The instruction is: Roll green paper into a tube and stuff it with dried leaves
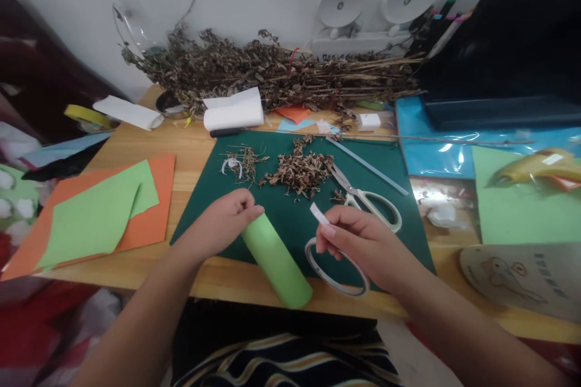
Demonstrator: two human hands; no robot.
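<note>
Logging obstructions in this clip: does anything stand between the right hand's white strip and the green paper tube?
Nothing visible does: only the mat shows between the white strip, in the right hand, and the green tube, in the left hand.

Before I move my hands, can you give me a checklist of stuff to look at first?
1. Green tube held: ok, your left hand grips its upper end.
2. White strip held: ok, your right hand pinches it, and its free end sticks out.
3. Scissors well away from your right hand: not ok, their handles lie close by it.
4. Dried leaves apart from the tube: ok, they sit heaped on the green mat.
5. Tube's edge stuck down: cannot tell, I see no seam.
</note>
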